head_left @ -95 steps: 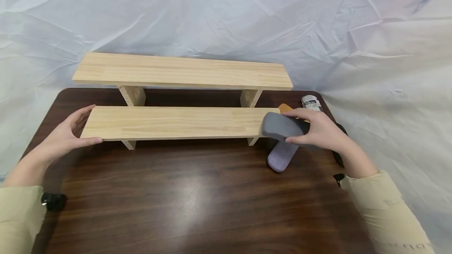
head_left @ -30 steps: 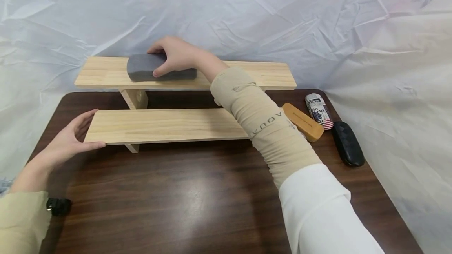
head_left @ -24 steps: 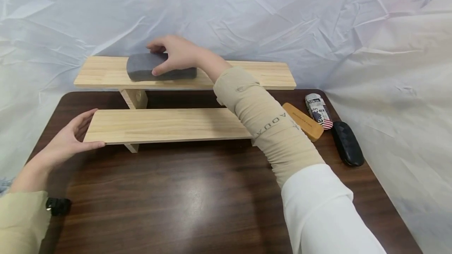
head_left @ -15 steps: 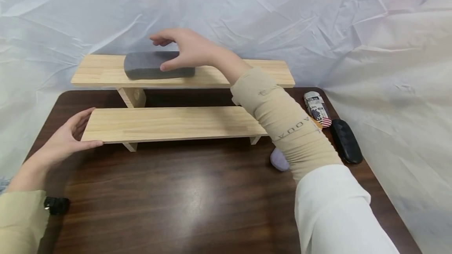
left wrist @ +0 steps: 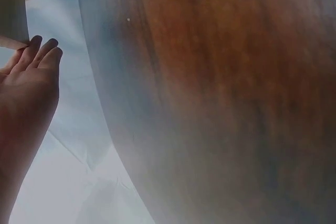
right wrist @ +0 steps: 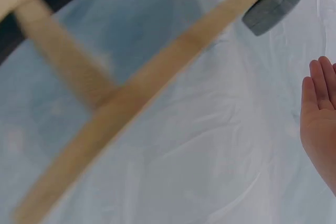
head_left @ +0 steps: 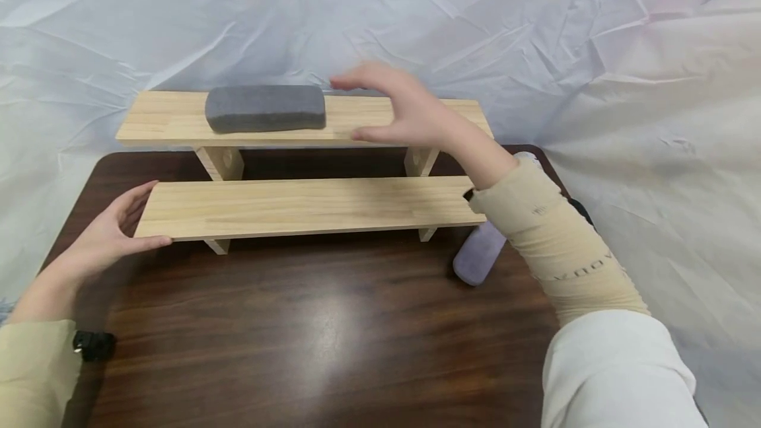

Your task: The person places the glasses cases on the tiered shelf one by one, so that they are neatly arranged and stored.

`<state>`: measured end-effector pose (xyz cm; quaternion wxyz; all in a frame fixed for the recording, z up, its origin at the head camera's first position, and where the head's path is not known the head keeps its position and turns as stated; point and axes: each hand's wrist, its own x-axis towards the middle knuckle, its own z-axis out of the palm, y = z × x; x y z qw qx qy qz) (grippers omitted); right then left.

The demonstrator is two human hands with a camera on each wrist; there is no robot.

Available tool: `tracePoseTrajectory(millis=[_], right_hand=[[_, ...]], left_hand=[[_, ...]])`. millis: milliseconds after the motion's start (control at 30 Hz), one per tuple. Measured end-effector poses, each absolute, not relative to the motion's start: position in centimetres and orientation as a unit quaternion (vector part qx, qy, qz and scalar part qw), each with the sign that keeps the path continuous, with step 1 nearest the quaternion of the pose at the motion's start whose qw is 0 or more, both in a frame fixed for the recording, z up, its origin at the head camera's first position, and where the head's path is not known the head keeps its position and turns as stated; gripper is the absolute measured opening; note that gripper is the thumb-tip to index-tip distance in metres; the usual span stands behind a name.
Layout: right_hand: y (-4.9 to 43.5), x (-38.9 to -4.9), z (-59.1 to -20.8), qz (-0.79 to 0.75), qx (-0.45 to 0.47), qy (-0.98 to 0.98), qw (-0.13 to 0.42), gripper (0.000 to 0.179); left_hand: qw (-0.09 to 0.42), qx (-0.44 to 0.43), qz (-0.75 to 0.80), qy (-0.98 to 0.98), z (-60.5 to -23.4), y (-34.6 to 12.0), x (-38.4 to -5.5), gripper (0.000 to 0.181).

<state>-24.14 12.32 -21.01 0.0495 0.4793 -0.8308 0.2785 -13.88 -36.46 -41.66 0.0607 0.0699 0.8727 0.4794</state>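
A grey glasses case (head_left: 265,108) lies lengthwise on the left half of the upper board of a two-tier wooden shelf (head_left: 309,207). My right hand (head_left: 404,104) is in the air right of the case, over the upper board, fingers and thumb spread apart with nothing between them. In the right wrist view the grey case (right wrist: 278,3) is at the top right, apart from the hand (right wrist: 320,124). My left hand (head_left: 107,233) holds the left end of the lower board, thumb along the front corner and fingers at the back corner. Its fingertips touch the board in the left wrist view.
A purple glasses case (head_left: 478,253) lies on the dark wooden table (head_left: 285,335) by the lower board's right end. A printed case (head_left: 528,158) and a black case (head_left: 581,210) are mostly hidden behind the right arm. White sheeting (head_left: 380,18) hangs behind the table.
My right hand carried the grey glasses case from the right onto the upper board, let go, and moved back rightward. The left hand stays at the lower board's end.
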Motion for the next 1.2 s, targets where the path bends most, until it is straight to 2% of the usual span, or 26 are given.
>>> tracePoseTrajectory(millis=[133,533,867,1200], right_hand=[[15.2,-23.0,-22.7,0.302,0.455,-0.835,0.069,0.067],[21.9,-20.4,-28.5,0.381,0.326,-0.863,0.063,0.059],[25.9,-18.2,-32.4,0.387,0.293,-0.868,0.099,0.053],[30.7,-15.3,-34.3,0.366,0.209,-0.904,0.068,0.05]], left_hand=[[0.055,0.076,0.485,0.87,-41.7,-36.8,-13.9,0.105],[0.053,0.079,0.488,0.868,-41.8,-37.3,-14.0,0.104],[0.051,0.072,0.487,0.869,-41.7,-37.6,-13.4,0.104],[0.053,0.077,0.485,0.87,-41.8,-37.5,-13.3,0.105]])
